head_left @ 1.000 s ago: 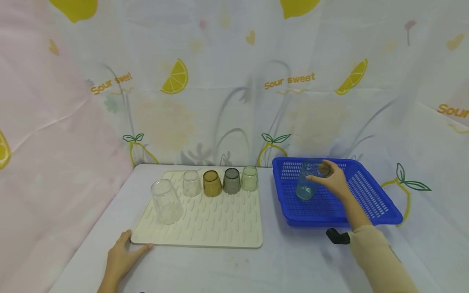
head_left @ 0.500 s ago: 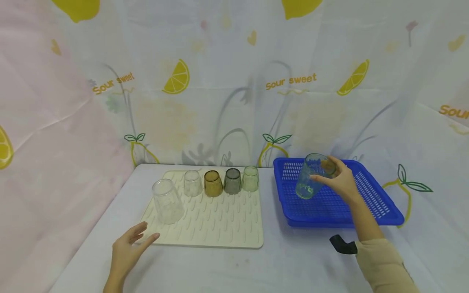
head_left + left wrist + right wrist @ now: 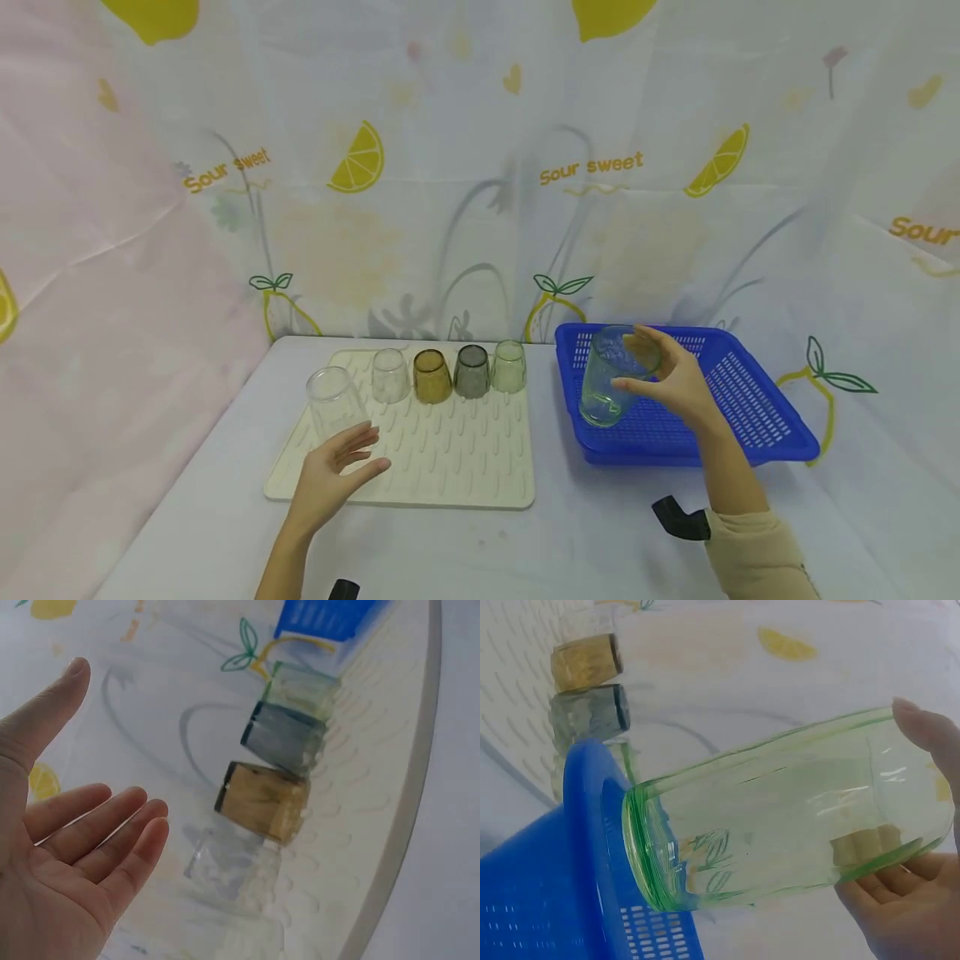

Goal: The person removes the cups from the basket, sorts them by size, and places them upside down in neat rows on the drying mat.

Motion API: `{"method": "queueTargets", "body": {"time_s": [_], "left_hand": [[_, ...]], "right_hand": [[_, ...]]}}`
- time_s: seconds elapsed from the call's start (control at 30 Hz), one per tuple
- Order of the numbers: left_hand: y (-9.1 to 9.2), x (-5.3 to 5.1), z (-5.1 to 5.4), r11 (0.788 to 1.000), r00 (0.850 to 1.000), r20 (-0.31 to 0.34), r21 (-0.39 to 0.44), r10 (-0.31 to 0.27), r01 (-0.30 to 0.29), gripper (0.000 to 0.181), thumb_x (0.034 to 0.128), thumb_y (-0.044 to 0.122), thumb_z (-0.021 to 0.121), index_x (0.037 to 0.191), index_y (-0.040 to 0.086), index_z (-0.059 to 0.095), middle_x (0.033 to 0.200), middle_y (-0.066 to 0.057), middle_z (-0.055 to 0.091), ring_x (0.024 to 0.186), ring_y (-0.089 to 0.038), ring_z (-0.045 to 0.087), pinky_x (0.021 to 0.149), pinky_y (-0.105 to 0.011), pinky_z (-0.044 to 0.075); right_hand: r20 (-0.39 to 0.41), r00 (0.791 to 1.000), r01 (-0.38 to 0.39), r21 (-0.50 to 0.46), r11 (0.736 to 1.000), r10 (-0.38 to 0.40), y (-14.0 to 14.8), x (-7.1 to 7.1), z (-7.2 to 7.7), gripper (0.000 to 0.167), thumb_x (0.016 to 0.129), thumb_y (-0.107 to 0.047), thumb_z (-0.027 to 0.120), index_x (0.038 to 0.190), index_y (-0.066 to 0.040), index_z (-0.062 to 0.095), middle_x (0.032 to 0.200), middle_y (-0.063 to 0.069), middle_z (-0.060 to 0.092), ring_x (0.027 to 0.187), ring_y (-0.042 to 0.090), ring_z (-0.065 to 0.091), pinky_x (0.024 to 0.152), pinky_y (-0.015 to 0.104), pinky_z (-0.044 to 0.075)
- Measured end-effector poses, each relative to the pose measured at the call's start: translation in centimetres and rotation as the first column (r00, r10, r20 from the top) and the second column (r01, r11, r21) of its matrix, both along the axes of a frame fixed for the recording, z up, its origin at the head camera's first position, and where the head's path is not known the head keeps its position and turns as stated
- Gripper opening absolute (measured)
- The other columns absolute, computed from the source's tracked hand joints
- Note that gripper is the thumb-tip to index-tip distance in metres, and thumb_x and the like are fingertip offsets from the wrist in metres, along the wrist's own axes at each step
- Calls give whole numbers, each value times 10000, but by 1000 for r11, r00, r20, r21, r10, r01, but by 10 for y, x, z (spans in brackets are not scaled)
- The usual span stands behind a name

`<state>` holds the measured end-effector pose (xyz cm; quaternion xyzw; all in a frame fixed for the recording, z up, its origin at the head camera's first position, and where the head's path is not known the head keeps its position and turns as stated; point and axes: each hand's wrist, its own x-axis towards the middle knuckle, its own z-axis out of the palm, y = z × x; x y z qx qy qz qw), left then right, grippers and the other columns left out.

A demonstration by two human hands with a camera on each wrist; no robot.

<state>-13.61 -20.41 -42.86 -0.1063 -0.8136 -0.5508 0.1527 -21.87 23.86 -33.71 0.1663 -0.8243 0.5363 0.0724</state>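
Note:
My right hand (image 3: 678, 383) grips a tall, pale green glass (image 3: 603, 383) near its rim, fingers and thumb round it. Tilted, the glass hangs over the blue basket (image 3: 637, 454); in the right wrist view its thick base (image 3: 649, 847) is close to the basket's edge. My left hand (image 3: 330, 479) hovers with relaxed fingers, empty, over the front left of a cream drying mat (image 3: 457, 467). It partly covers a tall clear glass (image 3: 333, 396) standing there. Along the mat's back stand a small clear glass (image 3: 391, 377), an amber glass (image 3: 432, 377), a grey glass (image 3: 472, 372) and a light green glass (image 3: 509, 367).
The mat and the basket stand apart on a white-covered table (image 3: 570, 533). A lemon-printed curtain (image 3: 450, 233) rises directly behind them. The basket's raised, slotted walls surround its floor.
My left hand has lifted from the mat's front left corner and moved right, in front of the tall clear glass. My right hand has raised the green glass and shifted it slightly left.

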Motion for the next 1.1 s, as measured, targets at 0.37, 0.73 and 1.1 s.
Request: {"method": "queueTargets", "body": {"time_s": [0.37, 0.73, 1.1], "left_hand": [[39, -22, 17, 984, 984, -44, 33, -172, 174, 572, 763, 43, 766, 1267, -74, 522, 1194, -186, 624, 1085, -281, 612, 876, -329, 544], [74, -36, 29, 962, 963, -34, 46, -268, 270, 583, 775, 81, 767, 1286, -50, 518, 1220, -188, 611, 1112, -348, 587, 915, -427, 518], [108, -45, 48, 923, 924, -79, 69, -374, 380, 621, 764, 66, 775, 1305, -61, 497, 1258, -196, 584, 1167, -336, 554, 961, -395, 491]], "right_hand": [[-130, 981, -154, -70, 986, 144, -25, 12, -6, 780, 698, 83, 769, 1367, 82, 368, 1291, 297, 495, 1155, -34, 505, 979, 109, 404], [-175, 940, -313, -102, 944, 292, -48, 15, -12, 823, 667, 107, 779, 1365, 121, 343, 1242, -83, 560, 1187, 24, 520, 1008, 189, 418], [-126, 903, -426, -144, 893, 410, -74, 20, -13, 843, 690, 22, 799, 1369, 141, 314, 1289, 366, 457, 1181, 46, 527, 1004, 247, 446]]}}
